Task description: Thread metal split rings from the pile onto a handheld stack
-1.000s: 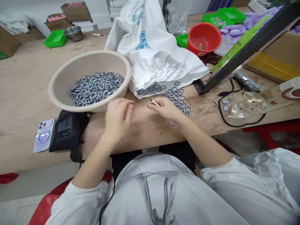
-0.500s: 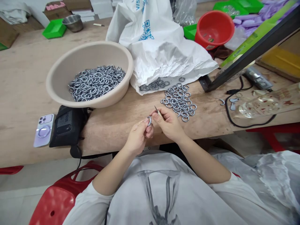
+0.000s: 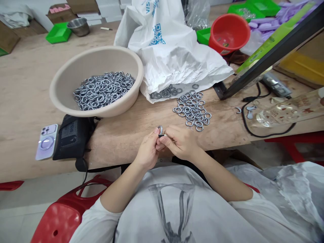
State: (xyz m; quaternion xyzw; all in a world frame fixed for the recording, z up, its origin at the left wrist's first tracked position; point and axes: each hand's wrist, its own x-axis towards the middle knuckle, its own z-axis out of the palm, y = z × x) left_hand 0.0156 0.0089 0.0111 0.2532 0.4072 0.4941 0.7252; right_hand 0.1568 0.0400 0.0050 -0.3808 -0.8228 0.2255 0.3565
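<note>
My left hand pinches a grey ring upright between thumb and fingers. In my right hand is a small knife, its dark blade lying across the lower part of the ring; the handle is mostly hidden by the fingers. Both hands meet just above the table's front edge. Beyond my right hand lies a loose pile of grey rings. A beige basin to the left holds a heap of similar rings.
A white woven sack lies behind the pile, with more rings at its mouth. A phone and black pouch sit at left. At right are a black metal bar, a cable and a plastic bottle.
My right hand has turned and moved left, bringing the knife blade from pointing up beside the ring to lying against it. My left hand still holds the ring.
</note>
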